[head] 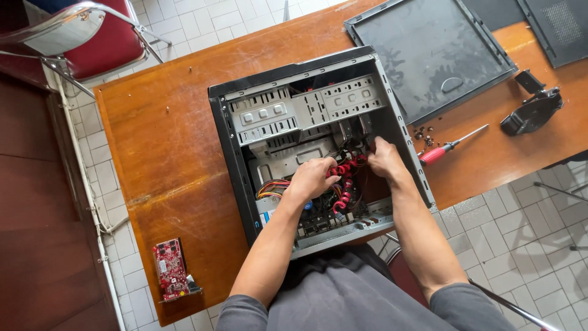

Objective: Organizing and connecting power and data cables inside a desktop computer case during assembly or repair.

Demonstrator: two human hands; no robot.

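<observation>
**Around the wooden table**

Red circuit card (171, 270) near the table's (171, 153) front left corner. Dusty side panel (429, 55) at the back right, red-handled screwdriver (450, 146) and loose screws (424, 135) beside it. Black clamp-like part (531, 110) farther right. Red chair (101, 37) on white tiles.

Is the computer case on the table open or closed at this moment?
Open. The computer case lies on its side with its inside exposed; both hands reach among the red cables, and a removed side panel lies beside it.
</observation>
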